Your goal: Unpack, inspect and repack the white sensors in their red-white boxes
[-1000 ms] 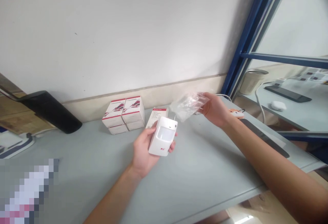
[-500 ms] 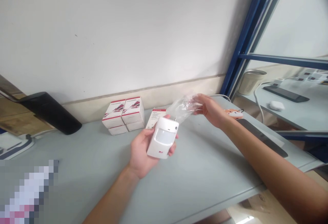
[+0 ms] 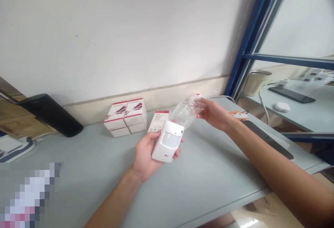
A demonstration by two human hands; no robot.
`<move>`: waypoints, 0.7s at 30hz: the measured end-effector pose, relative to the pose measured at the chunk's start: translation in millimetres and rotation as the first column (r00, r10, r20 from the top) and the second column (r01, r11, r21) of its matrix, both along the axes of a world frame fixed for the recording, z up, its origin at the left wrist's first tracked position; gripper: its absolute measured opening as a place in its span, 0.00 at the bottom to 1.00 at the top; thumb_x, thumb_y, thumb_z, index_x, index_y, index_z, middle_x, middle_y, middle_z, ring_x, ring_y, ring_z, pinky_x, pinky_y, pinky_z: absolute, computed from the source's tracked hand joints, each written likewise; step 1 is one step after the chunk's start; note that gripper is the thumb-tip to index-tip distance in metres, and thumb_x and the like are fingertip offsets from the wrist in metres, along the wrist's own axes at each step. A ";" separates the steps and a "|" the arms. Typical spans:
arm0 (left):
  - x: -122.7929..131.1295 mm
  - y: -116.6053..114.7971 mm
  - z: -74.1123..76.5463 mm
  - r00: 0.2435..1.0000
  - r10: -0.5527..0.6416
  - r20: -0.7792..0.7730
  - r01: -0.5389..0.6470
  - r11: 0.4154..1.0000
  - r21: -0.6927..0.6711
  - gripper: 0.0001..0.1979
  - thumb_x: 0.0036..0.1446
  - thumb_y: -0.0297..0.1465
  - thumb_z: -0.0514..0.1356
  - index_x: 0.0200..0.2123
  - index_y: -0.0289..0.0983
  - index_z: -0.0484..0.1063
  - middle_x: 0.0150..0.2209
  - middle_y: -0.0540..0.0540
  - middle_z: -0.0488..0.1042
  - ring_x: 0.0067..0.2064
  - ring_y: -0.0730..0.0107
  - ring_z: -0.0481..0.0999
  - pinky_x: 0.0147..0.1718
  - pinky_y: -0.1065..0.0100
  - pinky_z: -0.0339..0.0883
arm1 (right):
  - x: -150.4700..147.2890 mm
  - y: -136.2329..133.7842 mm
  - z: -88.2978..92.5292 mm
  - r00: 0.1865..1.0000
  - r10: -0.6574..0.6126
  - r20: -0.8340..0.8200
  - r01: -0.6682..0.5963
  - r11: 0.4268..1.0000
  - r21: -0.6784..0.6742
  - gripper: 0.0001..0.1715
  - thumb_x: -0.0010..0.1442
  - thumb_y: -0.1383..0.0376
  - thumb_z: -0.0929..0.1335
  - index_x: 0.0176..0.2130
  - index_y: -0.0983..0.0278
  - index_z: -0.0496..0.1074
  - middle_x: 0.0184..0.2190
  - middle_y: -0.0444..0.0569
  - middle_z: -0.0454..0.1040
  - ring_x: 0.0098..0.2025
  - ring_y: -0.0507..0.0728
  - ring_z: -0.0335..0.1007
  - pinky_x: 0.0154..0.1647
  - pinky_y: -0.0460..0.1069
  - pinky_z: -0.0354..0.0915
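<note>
A white detector [image 3: 168,142] with a pale window and a small red mark lies in my left hand [image 3: 147,156], whose fingers wrap around its sides and back. My right hand [image 3: 212,113] pinches a crumpled clear plastic bag [image 3: 186,111] just beyond the detector's top end. The bag's lower edge overlaps or lies right behind that top end; whether they touch is unclear. Behind my left hand, a white box with a red band [image 3: 158,119] is partly covered by the detector.
White boxes with red trim [image 3: 126,116] stand against the wall. A black cylindrical object [image 3: 53,115] is at the left. An orange and white item [image 3: 238,115] and a dark flat device [image 3: 266,139] lie on the grey table [image 3: 208,179] at the right, near a blue-framed glass panel.
The detector and my left hand have shifted slightly to the right. The plastic bag has changed shape and spreads lower behind the detector. My right hand has barely moved.
</note>
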State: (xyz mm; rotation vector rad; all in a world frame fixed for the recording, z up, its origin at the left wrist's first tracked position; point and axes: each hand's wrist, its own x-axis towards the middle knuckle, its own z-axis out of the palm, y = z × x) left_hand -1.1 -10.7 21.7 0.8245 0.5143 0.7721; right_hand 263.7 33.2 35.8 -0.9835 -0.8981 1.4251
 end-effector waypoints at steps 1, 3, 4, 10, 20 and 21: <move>-0.1 0.0 -0.6 1.000 -0.012 -0.006 0.012 1.000 -0.001 0.34 0.66 0.38 0.50 0.71 0.30 0.58 0.42 0.32 0.80 0.32 0.54 0.78 0.35 0.58 0.66 | 0.7 0.6 -0.4 0.999 -0.014 -0.040 0.013 1.000 -0.023 0.09 0.69 0.63 0.69 0.39 0.62 0.79 0.41 0.48 0.81 0.35 0.51 0.75 0.32 0.43 0.73; -0.3 0.2 -2.2 0.999 -0.029 -0.016 0.029 1.000 -0.001 0.34 0.67 0.38 0.51 0.73 0.33 0.56 0.42 0.33 0.80 0.32 0.53 0.79 0.36 0.58 0.66 | 1.3 1.2 -1.6 0.998 -0.018 -0.065 0.015 0.999 -0.053 0.08 0.69 0.64 0.69 0.39 0.61 0.79 0.43 0.47 0.81 0.34 0.50 0.75 0.32 0.43 0.73; -0.5 0.4 -3.0 0.999 -0.036 -0.020 0.036 0.999 0.001 0.34 0.67 0.39 0.51 0.73 0.33 0.55 0.42 0.33 0.80 0.33 0.53 0.79 0.36 0.58 0.67 | 1.0 1.1 -2.3 0.999 -0.003 -0.045 0.001 0.998 -0.056 0.08 0.69 0.63 0.69 0.40 0.61 0.79 0.43 0.48 0.82 0.34 0.51 0.75 0.32 0.43 0.73; -1.4 1.0 -2.8 0.999 -0.026 -0.028 0.027 0.999 0.021 0.33 0.68 0.39 0.51 0.73 0.36 0.55 0.42 0.34 0.80 0.33 0.55 0.79 0.37 0.58 0.67 | -6.6 -0.6 -5.0 0.983 0.007 0.183 -0.017 0.998 0.053 0.19 0.68 0.49 0.69 0.45 0.61 0.77 0.47 0.53 0.81 0.39 0.57 0.77 0.34 0.48 0.74; 1.1 -0.1 2.2 0.998 0.057 0.007 -0.057 0.998 0.013 0.33 0.67 0.37 0.53 0.74 0.43 0.55 0.43 0.36 0.81 0.34 0.57 0.78 0.38 0.59 0.67 | -25.0 -9.5 -19.9 0.640 -0.656 0.399 0.349 0.712 0.610 0.27 0.71 0.46 0.66 0.63 0.52 0.65 0.65 0.56 0.64 0.63 0.65 0.66 0.60 0.61 0.68; 1.2 0.5 1.9 0.997 0.073 0.015 -0.073 0.997 0.012 0.33 0.68 0.37 0.53 0.74 0.44 0.55 0.43 0.36 0.81 0.35 0.57 0.78 0.38 0.59 0.67 | -29.0 -13.9 -18.9 0.602 -0.690 0.402 0.292 0.659 0.693 0.23 0.71 0.48 0.66 0.61 0.53 0.67 0.63 0.56 0.66 0.62 0.65 0.67 0.61 0.61 0.68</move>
